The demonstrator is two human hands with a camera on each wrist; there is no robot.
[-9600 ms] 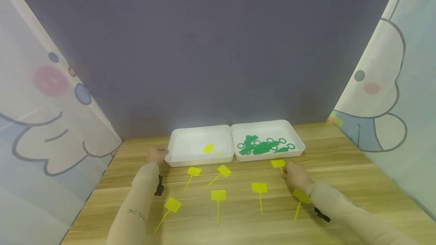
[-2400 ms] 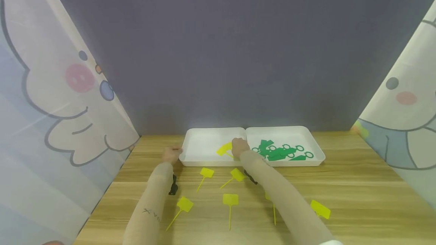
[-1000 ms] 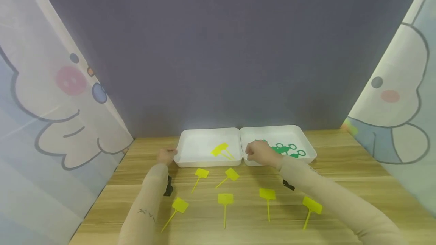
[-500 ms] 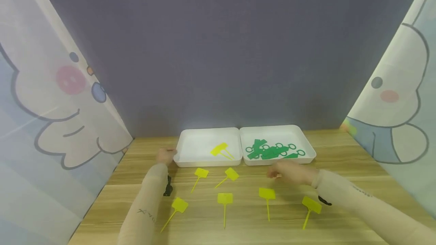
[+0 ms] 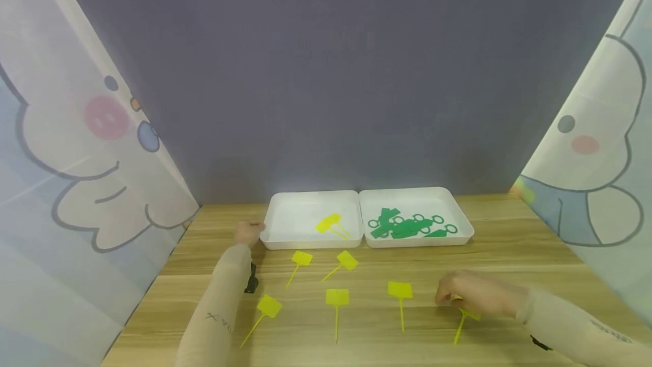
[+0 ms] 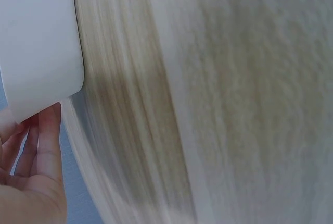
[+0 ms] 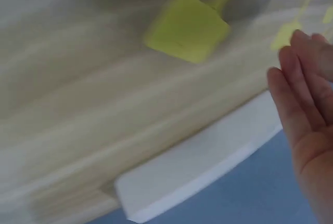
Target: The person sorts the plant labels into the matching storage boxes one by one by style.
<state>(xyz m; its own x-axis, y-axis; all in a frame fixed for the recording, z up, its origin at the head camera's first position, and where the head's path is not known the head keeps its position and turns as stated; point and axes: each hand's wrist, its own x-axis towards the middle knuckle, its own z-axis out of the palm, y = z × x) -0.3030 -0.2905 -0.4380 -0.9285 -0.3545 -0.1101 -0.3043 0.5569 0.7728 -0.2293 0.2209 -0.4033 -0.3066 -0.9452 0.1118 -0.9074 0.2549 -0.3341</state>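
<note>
My left hand [image 5: 248,233] pinches the left corner of the left white tray [image 5: 272,245]; the left wrist view shows its fingers [image 6: 48,146] at the tray's rim. Two yellow plant labels [image 5: 328,223] lie in that tray. Over the far right yellow plant label [image 5: 460,330] hovers my right hand [image 5: 481,292], partly covering its plate in the head view. The right wrist view shows that hand's fingers extended and holding nothing, apart from the nearby label [image 7: 190,28]. Other yellow plant labels, such as the one at front centre [image 5: 337,298], lie spread on the wooden table.
Beside the left tray, touching or nearly so, stands a right white tray [image 5: 448,200] with a pile of green ring-ended tags [image 5: 407,227]. A dark grey partition [image 5: 326,84] rises behind the trays. Cartoon-printed cloths [image 5: 102,163] hang at both sides.
The label that lay before the right tray was carried by my right hand into the left tray. That hand has since moved right and nearer me. My left hand stays at the tray.
</note>
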